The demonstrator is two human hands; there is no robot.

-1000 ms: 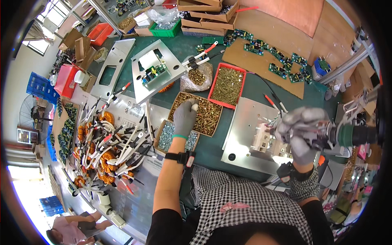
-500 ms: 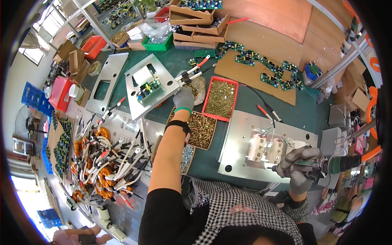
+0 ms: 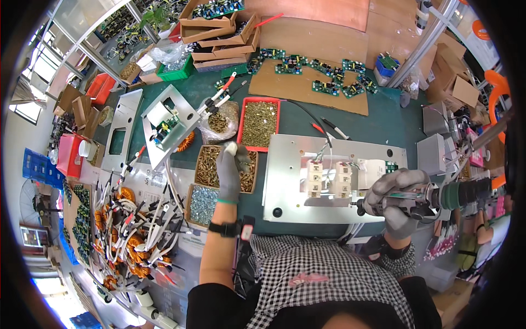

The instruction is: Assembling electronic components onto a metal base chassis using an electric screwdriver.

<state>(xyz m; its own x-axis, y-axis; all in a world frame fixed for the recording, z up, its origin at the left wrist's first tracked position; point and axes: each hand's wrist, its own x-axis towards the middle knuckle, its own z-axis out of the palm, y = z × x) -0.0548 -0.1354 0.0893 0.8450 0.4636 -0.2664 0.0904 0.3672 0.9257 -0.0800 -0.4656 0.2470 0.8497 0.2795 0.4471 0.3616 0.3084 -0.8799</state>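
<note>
My left hand (image 3: 230, 171), in a grey glove, is over a cardboard box of brass screws (image 3: 208, 165). Its fingers are bent together; whatever is between them is too small to make out. My gloved right hand (image 3: 395, 194) is wrapped round a dark power screwdriver (image 3: 419, 202), held level with its tip pointing left. The tip is above the right part of a silver metal panel (image 3: 285, 192). White terminal blocks (image 3: 314, 178) and wires show in the panel's cut-out.
A red tray of small brass parts (image 3: 258, 125) stands behind the screw box, a box of silver screws (image 3: 203, 204) in front. Left lie a tilted metal plate (image 3: 189, 118) and tangled cables with copper coils (image 3: 134, 249). Circuit boards (image 3: 326, 88) rest on cardboard at the back.
My left hand has come nearer and to the right, from beside the tilted plate to over the screw box. The view has shifted; my right hand still grips the screwdriver at the panel.
</note>
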